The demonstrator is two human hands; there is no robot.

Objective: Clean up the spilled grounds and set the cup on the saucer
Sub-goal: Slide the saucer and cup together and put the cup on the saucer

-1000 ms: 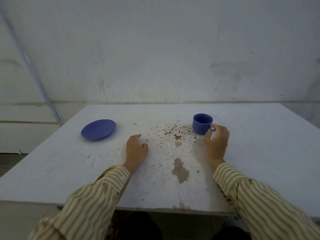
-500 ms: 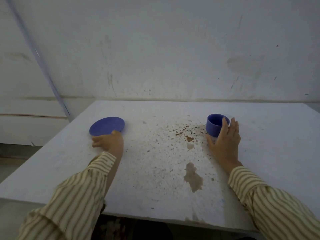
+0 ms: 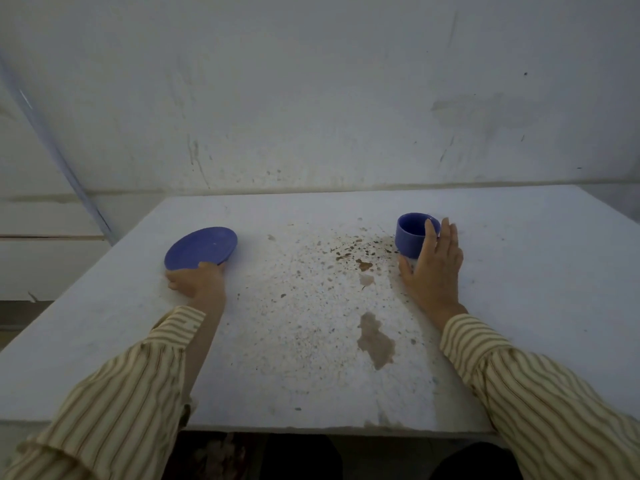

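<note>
A blue cup [image 3: 410,233] stands upright on the white table [image 3: 536,271], right of centre. My right hand [image 3: 434,271] wraps its right side, with straight fingers against the wall and the thumb at the near base; the handle is hidden. A blue saucer [image 3: 202,244] lies at the left. My left hand [image 3: 197,281] grips its near rim, and that edge looks slightly raised. Brown coffee grounds [image 3: 349,251] are scattered between saucer and cup, thickest just left of the cup.
A brownish wet stain [image 3: 375,341] marks the table nearer to me, with fine specks around it. A stained white wall [image 3: 311,98] runs right behind the table. The table's front edge [image 3: 311,427] is close to my body.
My left hand moved left from the table's middle to the saucer and took hold of its near rim. My right hand's fingers straightened up along the cup's side.
</note>
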